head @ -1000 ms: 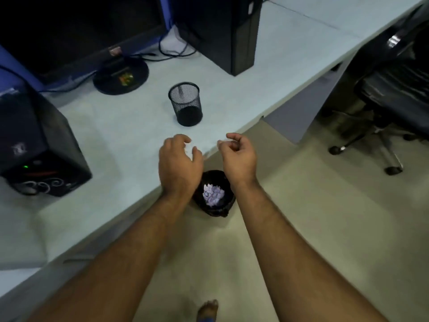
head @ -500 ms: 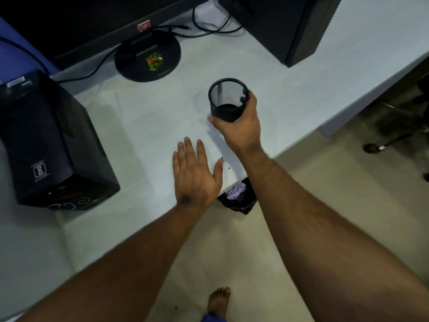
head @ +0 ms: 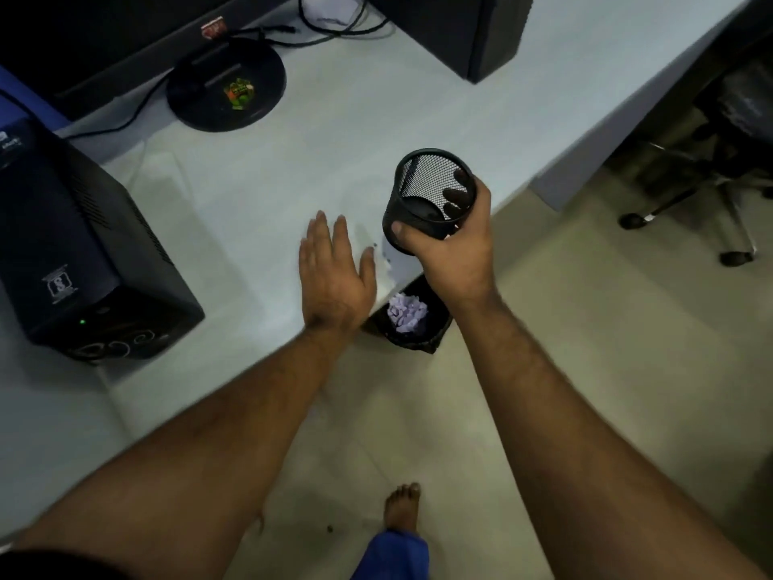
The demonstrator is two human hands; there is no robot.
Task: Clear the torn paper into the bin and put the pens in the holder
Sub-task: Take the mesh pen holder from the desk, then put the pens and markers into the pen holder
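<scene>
Black mesh holder (head: 433, 193) is tilted and lifted off the desk (head: 293, 169) in the right hand (head: 449, 253), fingers curled round its wall, while the left hand (head: 334, 274) rests flat with fingers spread at the desk edge. Lilac torn paper (head: 406, 315) already sits in the bin (head: 435, 341) directly below. No pens in sight, and with that tilt a loose grip could send the holder down after the paper.

**Pale counter over a beige floor**

A pale grey-blue counter (head: 326, 161) ran beyond and to the left of the hands, its edge slanting above a beige floor (head: 606, 349) that lay below and to their right. Far right stood a black office chair (head: 728, 131) on castors. Beyond the hands sat a round monitor stand (head: 226, 83), loose cables (head: 343, 29) and a dark tower (head: 481, 31); another dark box (head: 79, 261) stood far left. The light was dim and even.
</scene>
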